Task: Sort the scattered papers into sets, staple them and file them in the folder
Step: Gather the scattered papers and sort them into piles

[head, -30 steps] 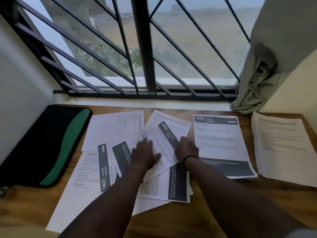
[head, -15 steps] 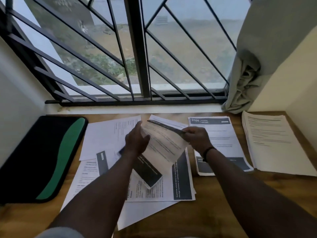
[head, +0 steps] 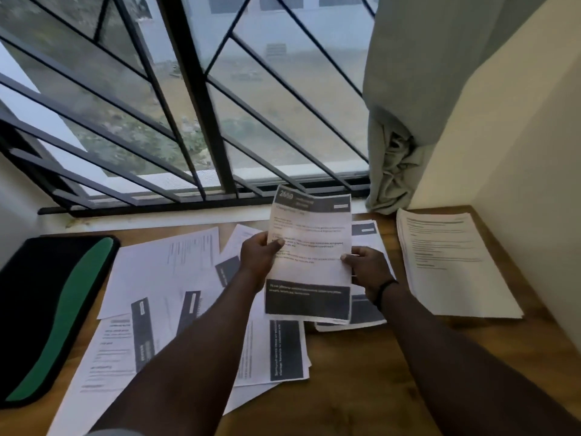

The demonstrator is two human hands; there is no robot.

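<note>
Your left hand (head: 258, 259) and right hand (head: 366, 269) pinch opposite edges of one printed sheet (head: 309, 253), raised upright at frame centre to read its header, above the scattered papers (head: 163, 297).

On my wooden bench (head: 345, 388): black-and-green zip folder (head: 47, 313) far left; scattered white printed papers (head: 163, 278) centre; neat white paper stack (head: 449, 262) right.

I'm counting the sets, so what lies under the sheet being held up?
Under the held sheet a stack with dark bands shows on the table; its middle is covered.
</note>
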